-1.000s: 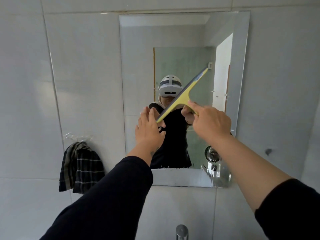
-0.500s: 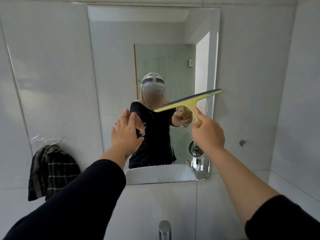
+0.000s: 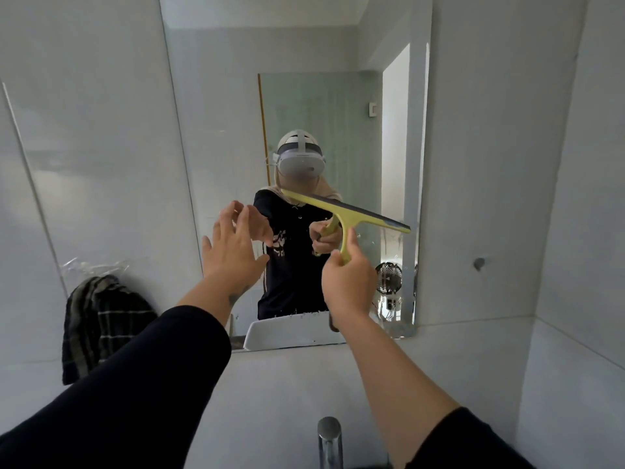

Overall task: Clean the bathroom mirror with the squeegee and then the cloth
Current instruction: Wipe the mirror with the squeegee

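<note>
The rectangular mirror (image 3: 216,113) hangs on the tiled wall straight ahead. My right hand (image 3: 348,282) grips the handle of a yellow squeegee (image 3: 348,211). Its dark blade slopes down to the right in front of the mirror's lower right part. My left hand (image 3: 233,248) is raised with fingers spread near the mirror's lower left edge and holds nothing. A dark checked cloth (image 3: 101,319) hangs from a clear hook on the wall, left of the mirror.
A chrome tap (image 3: 329,438) rises at the bottom centre. The side wall (image 3: 581,231) closes in on the right, with a small wall fitting (image 3: 479,264) beside the mirror. The mirror reflects a person, a white basin and a small fan.
My right hand has turned the squeegee clockwise, from blade tilted up right to sloping down right. My left hand let go of the blade and opened. The view drifted right and down.
</note>
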Demonstrator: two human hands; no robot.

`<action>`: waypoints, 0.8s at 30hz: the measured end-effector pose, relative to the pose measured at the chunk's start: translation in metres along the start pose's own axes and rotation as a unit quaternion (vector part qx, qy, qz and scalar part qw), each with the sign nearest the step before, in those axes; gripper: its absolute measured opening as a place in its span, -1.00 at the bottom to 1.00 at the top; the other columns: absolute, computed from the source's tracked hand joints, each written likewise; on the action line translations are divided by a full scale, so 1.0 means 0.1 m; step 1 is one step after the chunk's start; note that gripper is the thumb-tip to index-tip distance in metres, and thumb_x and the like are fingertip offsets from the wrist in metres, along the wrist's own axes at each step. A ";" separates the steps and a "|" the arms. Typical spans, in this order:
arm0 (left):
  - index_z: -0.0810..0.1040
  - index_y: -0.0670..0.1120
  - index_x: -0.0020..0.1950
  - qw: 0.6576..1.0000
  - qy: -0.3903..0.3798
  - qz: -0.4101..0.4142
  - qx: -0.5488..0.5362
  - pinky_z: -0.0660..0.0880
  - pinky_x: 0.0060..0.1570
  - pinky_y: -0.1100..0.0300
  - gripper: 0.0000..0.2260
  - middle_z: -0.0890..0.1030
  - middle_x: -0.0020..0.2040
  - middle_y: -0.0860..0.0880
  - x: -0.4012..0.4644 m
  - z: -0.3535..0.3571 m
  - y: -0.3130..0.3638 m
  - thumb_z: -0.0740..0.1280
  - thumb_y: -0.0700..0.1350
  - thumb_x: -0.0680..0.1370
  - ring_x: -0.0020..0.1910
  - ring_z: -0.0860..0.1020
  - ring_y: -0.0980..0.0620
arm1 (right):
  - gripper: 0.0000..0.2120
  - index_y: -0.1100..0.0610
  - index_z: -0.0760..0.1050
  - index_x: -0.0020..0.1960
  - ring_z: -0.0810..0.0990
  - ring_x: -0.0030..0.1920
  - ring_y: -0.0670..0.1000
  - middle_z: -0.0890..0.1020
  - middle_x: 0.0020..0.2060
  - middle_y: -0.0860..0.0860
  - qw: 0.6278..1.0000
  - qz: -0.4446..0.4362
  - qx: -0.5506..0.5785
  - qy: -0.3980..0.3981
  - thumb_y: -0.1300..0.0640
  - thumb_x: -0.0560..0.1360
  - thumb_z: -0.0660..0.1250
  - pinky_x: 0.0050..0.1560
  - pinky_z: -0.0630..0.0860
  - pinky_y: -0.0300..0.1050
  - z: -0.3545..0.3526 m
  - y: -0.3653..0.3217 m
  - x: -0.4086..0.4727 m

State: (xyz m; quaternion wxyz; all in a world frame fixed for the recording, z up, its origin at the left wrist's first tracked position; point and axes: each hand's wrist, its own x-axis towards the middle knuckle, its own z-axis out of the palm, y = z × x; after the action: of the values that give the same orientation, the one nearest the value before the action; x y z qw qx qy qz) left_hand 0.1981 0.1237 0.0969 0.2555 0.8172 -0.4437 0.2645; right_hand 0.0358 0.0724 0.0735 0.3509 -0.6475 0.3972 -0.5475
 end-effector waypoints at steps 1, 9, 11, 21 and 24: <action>0.03 -0.07 0.52 1.000 0.002 -0.003 0.001 0.21 0.40 -0.20 -0.23 -0.02 0.53 -0.06 0.00 -0.02 -0.03 0.40 0.03 0.46 0.47 0.15 -0.15 | -0.51 -0.04 0.18 0.52 0.58 0.15 0.07 0.62 0.16 0.01 1.000 -0.002 -0.001 -0.004 0.16 0.62 0.15 0.13 0.53 -0.03 0.06 -0.01 -0.04; -0.03 -0.09 0.54 0.999 -0.007 -0.040 0.008 0.13 0.44 -0.20 -0.21 -0.06 0.54 -0.04 -0.10 -0.13 -0.22 0.38 0.01 0.48 0.51 0.06 -0.11 | -0.50 -0.04 0.18 0.52 0.57 -0.14 0.00 0.66 -0.07 0.06 0.997 -0.062 -0.011 -0.049 0.18 0.60 0.15 -0.20 0.41 -0.21 0.56 -0.08 -0.34; -0.06 -0.09 0.54 0.999 -0.014 -0.051 0.003 0.12 0.44 -0.20 -0.21 -0.08 0.55 -0.03 -0.13 -0.13 -0.27 0.38 0.01 0.49 0.52 0.04 -0.10 | -0.50 -0.05 0.18 0.52 0.56 -0.18 0.01 0.64 -0.13 0.08 0.995 -0.077 -0.029 -0.056 0.17 0.60 0.14 -0.26 0.38 -0.20 0.64 -0.07 -0.38; -0.05 -0.07 0.54 0.997 -0.042 -0.069 -0.003 0.14 0.43 -0.18 -0.22 -0.07 0.55 -0.06 -0.17 -0.06 -0.37 0.36 0.03 0.50 0.52 0.05 -0.11 | -0.42 -0.14 0.10 0.53 0.57 -0.08 0.18 0.58 -0.03 0.10 0.922 -0.228 -0.284 -0.133 0.19 0.57 0.12 -0.26 0.33 -0.07 0.54 0.10 -0.33; -0.04 -0.07 0.54 0.996 -0.049 -0.068 -0.013 0.14 0.43 -0.19 -0.22 -0.07 0.55 -0.05 -0.20 -0.02 -0.35 0.37 0.02 0.49 0.51 0.06 -0.11 | -0.42 -0.18 0.10 0.52 0.53 -0.16 0.16 0.57 0.01 0.07 0.889 -0.270 -0.345 -0.129 0.19 0.57 0.10 -0.30 0.29 -0.09 0.38 0.12 -0.21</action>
State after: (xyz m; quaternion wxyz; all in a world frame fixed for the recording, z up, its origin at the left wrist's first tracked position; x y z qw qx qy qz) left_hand 0.2187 0.1531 0.0788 0.2610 0.8541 -0.4027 0.2007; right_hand 0.0695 0.0868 0.0476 -0.0079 -0.8752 0.3222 -0.3609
